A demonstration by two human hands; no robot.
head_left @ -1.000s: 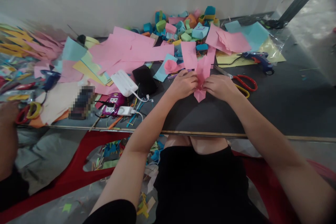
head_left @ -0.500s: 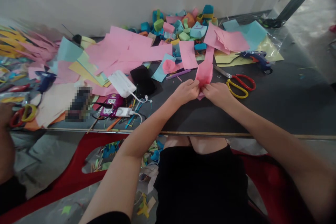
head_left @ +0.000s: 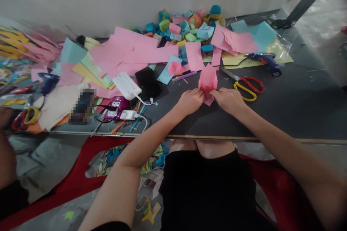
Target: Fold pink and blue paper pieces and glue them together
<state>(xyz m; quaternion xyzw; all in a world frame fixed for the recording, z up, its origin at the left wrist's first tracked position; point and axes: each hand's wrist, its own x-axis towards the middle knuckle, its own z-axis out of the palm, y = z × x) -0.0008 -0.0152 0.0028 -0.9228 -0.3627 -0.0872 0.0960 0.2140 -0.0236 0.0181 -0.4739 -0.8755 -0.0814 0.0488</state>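
Note:
Both my hands pinch a folded piece of pink paper [head_left: 208, 79] just above the dark table. My left hand [head_left: 192, 100] is closed on its lower left edge, and my right hand [head_left: 229, 100] grips the lower right edge. The paper stands up between them with its sides bent inward, and a small pink flap shows below the fingers. Right of my right hand lie scissors [head_left: 248, 86] with one red and one yellow handle. A purple pen [head_left: 184, 76] and a rolled pink paper piece [head_left: 175, 68] rest beyond my left hand.
Pink sheets [head_left: 127, 48] and a heap of small folded paper boxes [head_left: 189, 27] cover the table's back. A blue glue gun [head_left: 267, 61] lies at right. Left are a white power bank [head_left: 126, 86], a purple power strip [head_left: 116, 108] and a co-worker's arm [head_left: 7, 151].
My hands have drawn slightly apart and the pink paper has come a little nearer and left. It now stands more open, its folded sides showing.

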